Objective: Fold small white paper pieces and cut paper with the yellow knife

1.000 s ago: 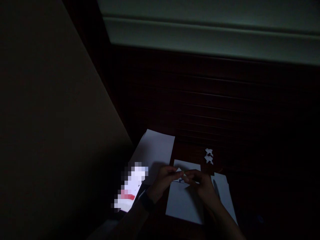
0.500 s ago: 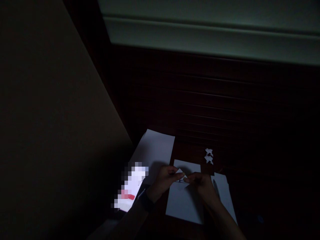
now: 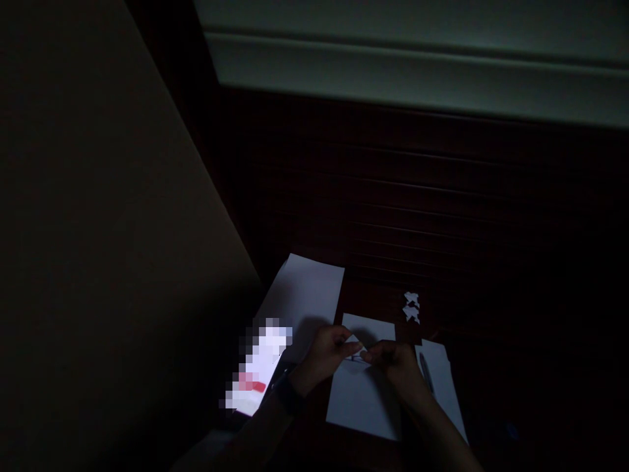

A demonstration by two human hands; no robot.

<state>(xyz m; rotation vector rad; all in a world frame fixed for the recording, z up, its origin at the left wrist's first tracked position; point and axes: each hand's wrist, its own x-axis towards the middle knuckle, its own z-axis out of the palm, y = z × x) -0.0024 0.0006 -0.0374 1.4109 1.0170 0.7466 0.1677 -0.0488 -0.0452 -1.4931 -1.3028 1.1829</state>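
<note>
A small folded piece of white paper (image 3: 354,358) is pinched between my two hands, its pointed top facing away from me. My left hand (image 3: 328,351), with a dark watch on the wrist, grips its left side with thumb and fingers. On the right edge, my right hand (image 3: 396,367) is closed on the same paper. Beneath both hands lies a white sheet (image 3: 363,406) on the dark table. The finer folds are hard to make out in the dim light.
Left of my hands glows a phone screen (image 3: 260,367), partly pixelated, beside a larger white sheet (image 3: 309,288). Small folded paper shapes (image 3: 411,308) sit farther back. At right, a pen (image 3: 426,373) lies on more paper (image 3: 447,387). A panelled wall (image 3: 393,183) rises behind.
The lower flap of the folded paper, which stuck out below the fingers, now lies closer to the rest. My hands have barely shifted.
</note>
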